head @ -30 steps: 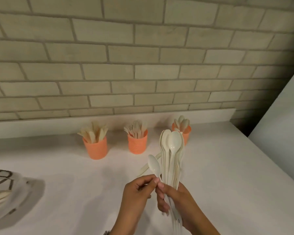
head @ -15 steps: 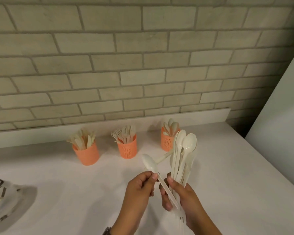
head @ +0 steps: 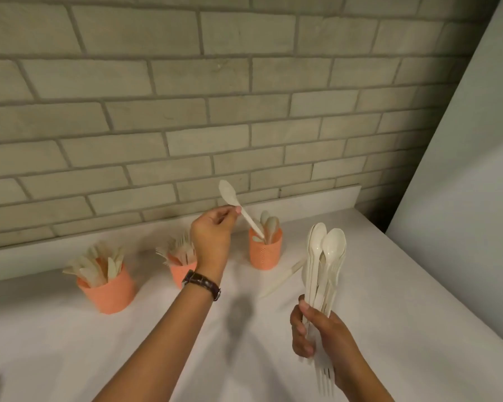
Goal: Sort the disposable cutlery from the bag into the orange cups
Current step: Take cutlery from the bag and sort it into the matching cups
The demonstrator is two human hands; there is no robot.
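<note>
Head view: left hand [head: 212, 237] is pinching a spoon [head: 229, 194] handle-down into the mid-frame orange cup [head: 266, 255] (spoons' home); right hand [head: 321, 339] is clutching the bundle [head: 324, 268] for sorting.

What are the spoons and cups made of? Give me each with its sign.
Spoons: likely plastic, cream, smooth with a slight sheen; the thin moulded bowls catch light. Bioplastic is possible; the look leaves it open.
Cups: probably plastic, orange, matte; the right one shows a patch of small dots or holes in its wall.
</note>
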